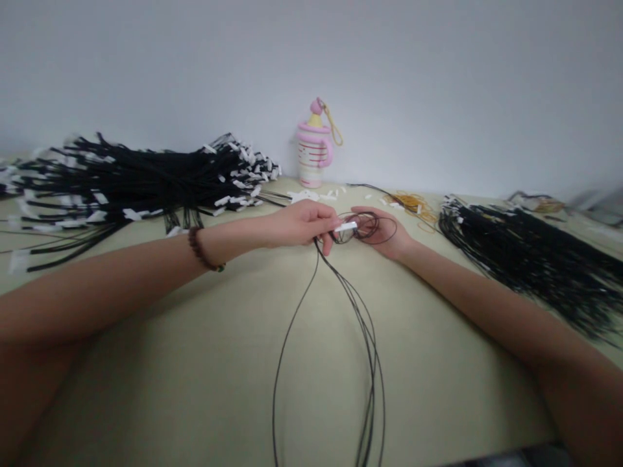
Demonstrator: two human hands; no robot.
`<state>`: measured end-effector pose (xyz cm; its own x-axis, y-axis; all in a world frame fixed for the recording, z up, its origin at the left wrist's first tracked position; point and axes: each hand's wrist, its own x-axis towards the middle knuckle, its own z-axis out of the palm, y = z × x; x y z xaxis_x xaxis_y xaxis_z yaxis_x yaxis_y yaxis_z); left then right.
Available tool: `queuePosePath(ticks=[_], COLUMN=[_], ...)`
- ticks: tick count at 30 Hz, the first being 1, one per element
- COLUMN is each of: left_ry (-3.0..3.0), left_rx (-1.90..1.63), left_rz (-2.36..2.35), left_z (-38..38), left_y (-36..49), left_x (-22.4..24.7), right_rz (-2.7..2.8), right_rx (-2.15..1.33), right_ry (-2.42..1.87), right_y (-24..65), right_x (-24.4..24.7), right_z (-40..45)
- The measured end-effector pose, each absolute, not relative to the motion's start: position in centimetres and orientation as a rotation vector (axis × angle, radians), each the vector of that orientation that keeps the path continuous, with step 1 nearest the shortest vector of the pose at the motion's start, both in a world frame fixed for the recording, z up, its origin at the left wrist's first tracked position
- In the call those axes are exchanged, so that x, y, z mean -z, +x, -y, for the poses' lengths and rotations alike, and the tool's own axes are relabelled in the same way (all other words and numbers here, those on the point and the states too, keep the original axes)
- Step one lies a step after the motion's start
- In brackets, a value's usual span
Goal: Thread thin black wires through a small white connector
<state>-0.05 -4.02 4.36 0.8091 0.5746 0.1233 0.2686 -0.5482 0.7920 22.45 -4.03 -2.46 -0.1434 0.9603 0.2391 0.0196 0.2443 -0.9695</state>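
- Left hand (304, 224), at frame centre: fingers closed on a thin black cord (341, 305) and on a white tag (346, 226) at the cord's upper end; a bead bracelet (200, 250) circles the wrist.
- Right hand (382, 230), just beside the left: fingers curled around small loops of the same cord, touching the tag's other end.
- Cord: long strands hang from the hands in loops across the pale surface (204, 363) to the lower edge of the frame.
- Open room: bare surface lies below both forearms, on either side of the strands.
- Bounds: tagged cord bundle (141, 178) at upper left; untagged cord bundle (530, 259) at right; pink bottle (314, 152) against the wall, above the hands; rubber bands (413, 204) nearby.
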Motion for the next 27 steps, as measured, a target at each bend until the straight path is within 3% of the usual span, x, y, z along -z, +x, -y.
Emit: queuePosePath(ticks=[6, 9, 11, 14, 17, 27], left_ry=[2.310, 2.203, 2.061, 1.817, 1.686, 1.687], left_rx=[-0.591, -0.581, -0.564, -0.587, -0.600, -0.603], left_rz=[-0.646, -0.678, -0.741, -0.840, -0.876, -0.865], left_z=[3.0, 3.0, 3.0, 2.9, 2.8, 2.4], left_y=[0.4, 0.7, 1.0, 1.2, 1.3, 1.3], left_x=[-2.1, -0.9, -0.2, 0.6, 0.7, 1.0], right_rz=[1.406, 1.536, 1.712, 2.019, 2.040, 2.122], right_rx=[-0.103, 0.188, 0.125, -0.320, -0.533, -0.473], right_ry=[-1.149, -1.125, -1.069, -1.090, -1.174, -1.231], right_y=[23.0, 21.0, 19.1, 16.6, 15.7, 16.7], right_x=[2.7, 2.0, 1.7, 1.7, 2.4, 2.9], right_z=[3.9, 6.3, 8.2, 10.1, 10.3, 8.9])
